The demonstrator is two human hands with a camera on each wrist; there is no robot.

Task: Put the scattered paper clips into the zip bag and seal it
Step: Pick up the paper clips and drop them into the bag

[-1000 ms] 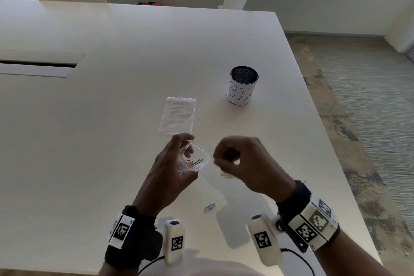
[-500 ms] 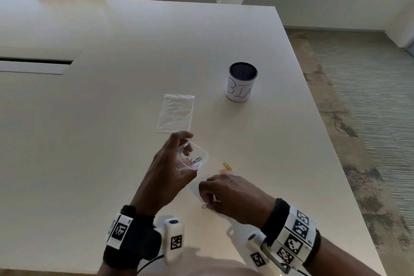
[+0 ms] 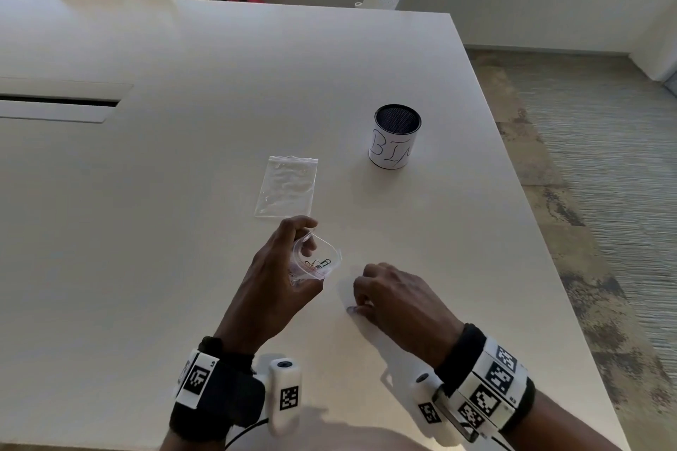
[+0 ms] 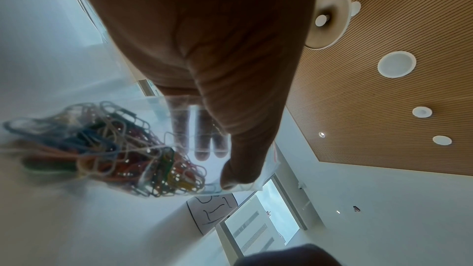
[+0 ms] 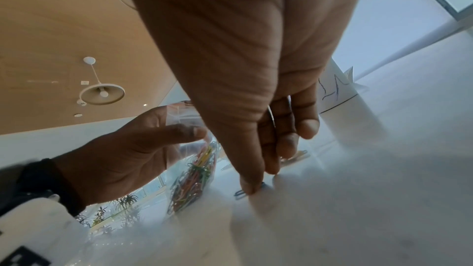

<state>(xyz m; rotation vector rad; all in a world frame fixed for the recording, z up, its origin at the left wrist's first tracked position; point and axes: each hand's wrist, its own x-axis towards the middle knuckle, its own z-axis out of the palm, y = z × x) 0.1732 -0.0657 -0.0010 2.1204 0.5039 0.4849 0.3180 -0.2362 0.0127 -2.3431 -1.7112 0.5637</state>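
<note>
Head view: a person at the corner of a white table (image 3: 154, 201) is holding a small zip bag (image 3: 318, 260) open in the left hand (image 3: 278, 278), thumb and fingers pinching its mouth so that the opening is gaping upward above the tabletop. The left wrist view is showing a tangled heap of coloured paper clips (image 4: 107, 149) already lying inside the clear bag. The right hand (image 3: 399, 300) is reaching down beside the bag, fingers curled, the thumb tip (image 5: 249, 186) pressing a dark blue paper clip (image 5: 242, 192) against the table; whether the clip is actually pinched or only pinned under the thumb, I cannot tell. Another loose clip (image 5: 297, 155) is lying just beyond the fingertips in the right wrist view. A second, flat zip bag (image 3: 287, 187) is lying on the table beyond the left hand, and a cylindrical cup (image 3: 395, 141) with handwriting on its white wrap is standing to the right of it.
</note>
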